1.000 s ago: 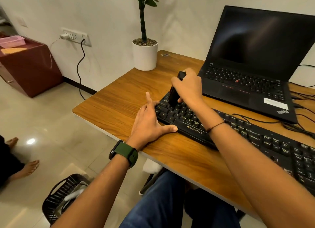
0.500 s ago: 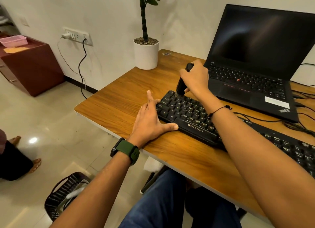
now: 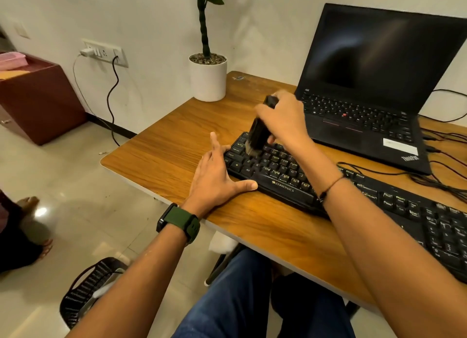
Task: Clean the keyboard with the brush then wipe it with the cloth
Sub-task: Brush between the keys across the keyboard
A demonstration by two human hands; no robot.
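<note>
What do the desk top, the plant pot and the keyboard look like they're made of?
Desk top: wood or wood-look laminate, going by the printed-looking grain and soft sheen; which one is unclear. Plant pot: smooth matte white, probably ceramic, possibly plastic. Keyboard: black plastic, matte case, keys with slight gloss and printed legends.

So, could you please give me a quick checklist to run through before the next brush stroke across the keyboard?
1. Brush gripped in right hand: ok.
2. Bristles on the keys at the left end of the keyboard: ok, though blurred.
3. Left hand flat on the table, steadying the keyboard's left edge: ok.
4. Laptop behind, apart from the brush: ok.
5. Cables on the right, away from the brushed end: ok.
6. Cloth ready for wiping: cannot tell, none identifiable.
</note>
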